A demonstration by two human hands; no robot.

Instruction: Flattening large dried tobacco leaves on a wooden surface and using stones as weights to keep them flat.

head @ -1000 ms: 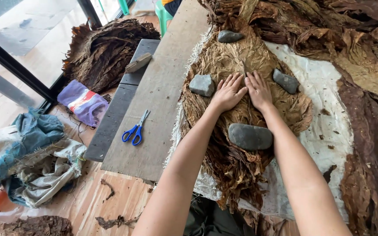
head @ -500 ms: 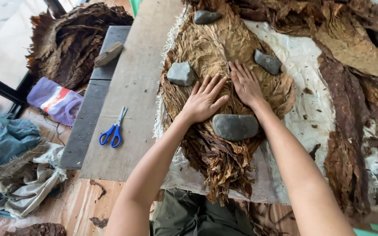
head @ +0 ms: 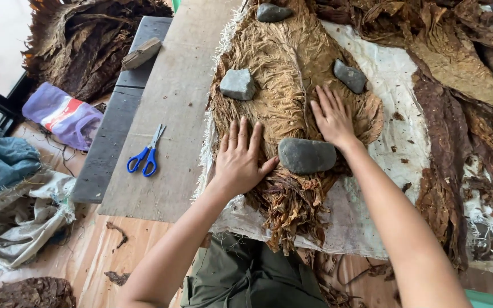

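A wide stack of dried tan leaves [head: 283, 74] lies spread on a white cloth [head: 397, 85] at the centre of the view. Both hands rest flat on it, fingers spread and gripping nothing: the left hand [head: 241, 157] at about 7 o'clock on the stack, the right hand [head: 332, 117] at about 4 o'clock. Between them, touching the left thumb, sits a large grey stone [head: 307, 155] at 6 o'clock, above the bunched stems. A squarish grey stone [head: 237, 84] lies at 9 o'clock, a smaller one [head: 350, 76] at 2 o'clock just beyond the right fingertips, and another [head: 274, 12] at 12 o'clock. Darker brown leaves [head: 463, 131] lie at 3 o'clock of the stack. At 9 o'clock, on the wooden board [head: 166, 114], lie blue-handled scissors [head: 145, 153]. Further out, a pale block [head: 141, 52], perhaps wood, rests on a grey plank [head: 106, 154], with a purple cloth [head: 64, 117] beside it.
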